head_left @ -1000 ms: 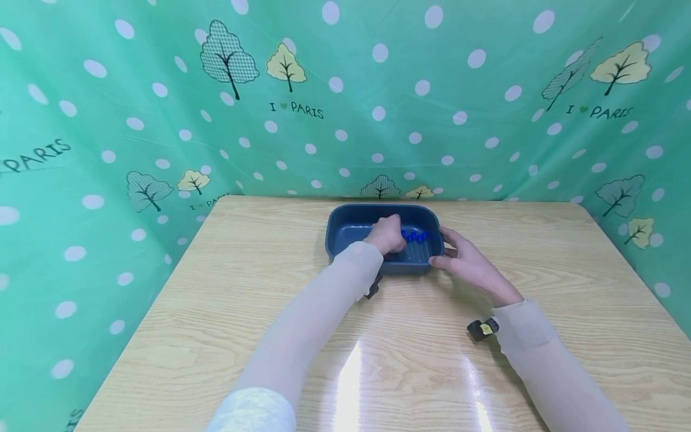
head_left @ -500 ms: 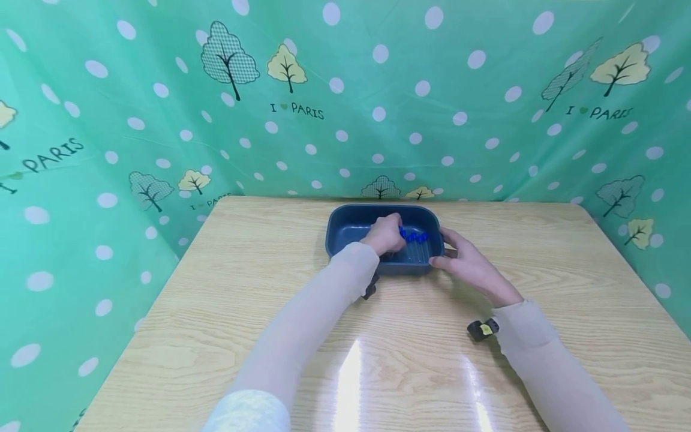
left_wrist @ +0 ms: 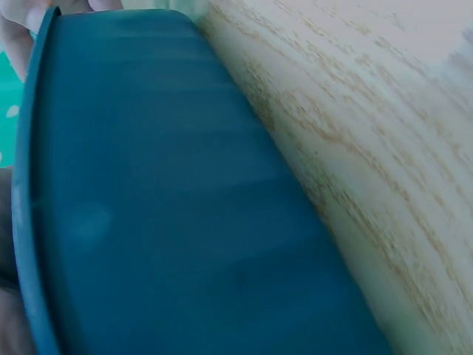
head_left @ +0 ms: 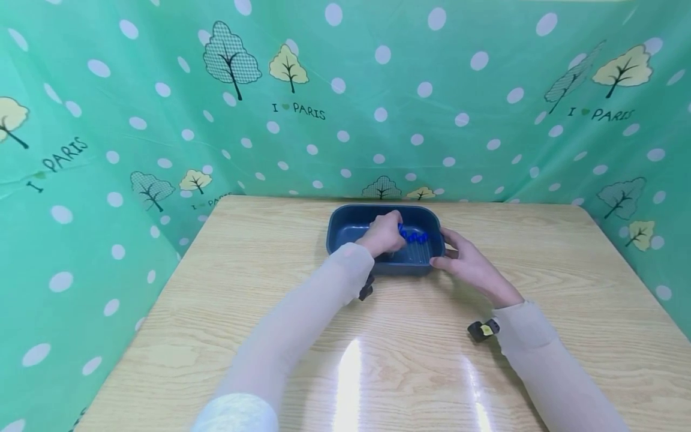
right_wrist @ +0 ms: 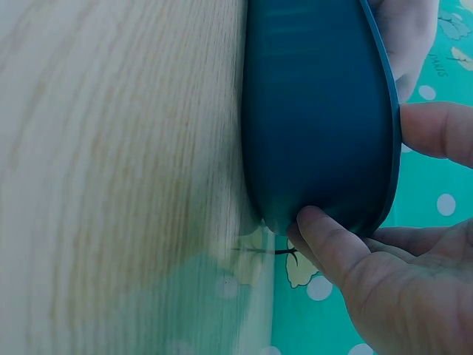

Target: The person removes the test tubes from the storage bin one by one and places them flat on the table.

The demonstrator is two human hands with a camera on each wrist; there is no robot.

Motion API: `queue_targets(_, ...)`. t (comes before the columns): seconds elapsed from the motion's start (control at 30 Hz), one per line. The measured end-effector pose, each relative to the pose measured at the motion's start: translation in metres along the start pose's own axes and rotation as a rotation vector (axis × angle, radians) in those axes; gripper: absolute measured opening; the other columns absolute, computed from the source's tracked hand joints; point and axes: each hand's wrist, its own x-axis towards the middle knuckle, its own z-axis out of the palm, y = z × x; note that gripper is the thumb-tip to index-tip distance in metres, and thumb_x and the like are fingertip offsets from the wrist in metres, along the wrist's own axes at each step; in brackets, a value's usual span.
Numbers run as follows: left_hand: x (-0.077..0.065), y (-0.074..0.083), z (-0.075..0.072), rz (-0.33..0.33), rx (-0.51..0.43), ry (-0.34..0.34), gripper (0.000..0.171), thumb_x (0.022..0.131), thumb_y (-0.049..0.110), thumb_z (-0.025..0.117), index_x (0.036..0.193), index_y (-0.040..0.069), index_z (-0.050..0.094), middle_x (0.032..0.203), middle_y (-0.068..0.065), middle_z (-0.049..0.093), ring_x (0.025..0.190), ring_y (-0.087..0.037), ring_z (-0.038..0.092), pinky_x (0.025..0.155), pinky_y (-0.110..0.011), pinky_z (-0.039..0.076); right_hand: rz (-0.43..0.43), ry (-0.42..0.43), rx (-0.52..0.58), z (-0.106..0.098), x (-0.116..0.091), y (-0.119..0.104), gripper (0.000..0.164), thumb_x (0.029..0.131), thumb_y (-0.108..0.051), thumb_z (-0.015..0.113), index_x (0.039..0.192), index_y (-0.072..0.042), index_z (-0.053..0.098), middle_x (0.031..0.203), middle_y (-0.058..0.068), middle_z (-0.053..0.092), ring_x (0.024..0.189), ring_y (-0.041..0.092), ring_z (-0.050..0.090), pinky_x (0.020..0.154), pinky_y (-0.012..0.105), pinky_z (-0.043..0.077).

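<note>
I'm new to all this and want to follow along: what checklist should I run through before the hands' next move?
1. Bin upright on the table: ok.
2. Right hand holding the bin: ok, it grips the right end.
3. Left hand inside the bin: ok, it reaches in over the near rim.
4. Blue pieces within the left hand's reach: ok, some lie right beside it.
5. Left hand gripping a piece: cannot tell, its fingertips are hidden.
</note>
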Motion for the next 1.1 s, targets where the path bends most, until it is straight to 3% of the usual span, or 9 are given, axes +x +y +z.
queue_targets(0.33,-0.005,-0.001,-0.007,0.029,0.006,-0.005,0.049,0.083,0.011,0.067,0.128,0.011,0.048,0.104,-0.006,0.062,0.082,-0.018,0.059,0.072,-0.031,0.049,-0.003,0.005,0.016,0.0,-0.002,-0.001,0.083,0.09,-0.012,0.062,0.153,-0.006,0.009,0.155,0.023,0.015,0.134,0.047,0.03,0.101,0.052,0.038)
queue_targets(0.8,-0.015,-0.002,-0.018,0.045,-0.045,-0.021,0.052,0.084,0.01,0.068,0.131,0.011,0.046,0.097,-0.005,0.062,0.063,-0.012,0.063,0.061,-0.028,0.051,-0.005,0.008,0.019,0.001,0.0,0.002,0.083,0.09,-0.012,0.062,0.153,-0.005,0.009,0.154,0.023,0.017,0.133,0.046,0.032,0.1,0.052,0.039)
queue_targets(1.1,-0.021,-0.004,-0.026,0.046,-0.06,-0.022,0.054,0.085,0.011,0.069,0.133,0.012,0.046,0.102,-0.005,0.061,0.063,-0.014,0.063,0.059,-0.028,0.05,-0.012,0.011,0.023,0.0,0.001,0.002,0.083,0.09,-0.012,0.063,0.153,-0.005,0.009,0.155,0.022,0.016,0.133,0.046,0.033,0.1,0.052,0.039)
